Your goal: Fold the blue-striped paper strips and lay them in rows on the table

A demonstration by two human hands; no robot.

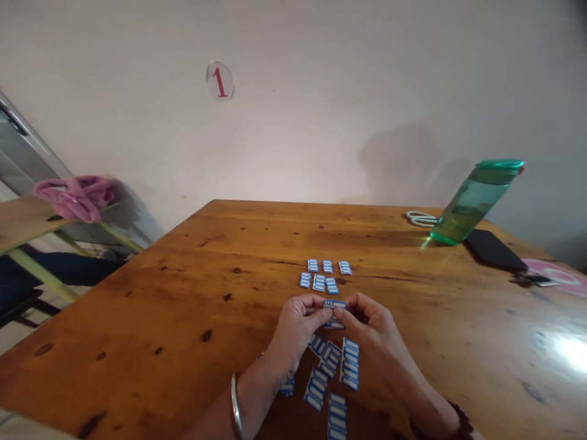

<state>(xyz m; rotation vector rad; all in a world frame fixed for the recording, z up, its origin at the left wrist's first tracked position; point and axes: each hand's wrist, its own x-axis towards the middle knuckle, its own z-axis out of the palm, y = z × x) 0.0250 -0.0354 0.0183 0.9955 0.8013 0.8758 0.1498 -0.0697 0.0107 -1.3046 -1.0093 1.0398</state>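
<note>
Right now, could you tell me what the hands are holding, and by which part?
Both hands pinch one small blue-and-white label: the left hand at its left end, the right hand at its right end.

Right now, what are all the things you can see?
label in the grip: one, blue and white, pinched between both hands
laid-out labels: six, blue and white, two rows beyond the hands
loose labels: a heap, blue and white, under the hands
table: one, brown wood
bottle: one, green, far right
scissors: one, white handles, beside bottle
dark flat case: one, black, right of bottle
pink cloth: one, on side table at left
number 1 sticker: one, red, on wall
left hand: one, metal bangle
right hand: one, beaded bracelet
</note>
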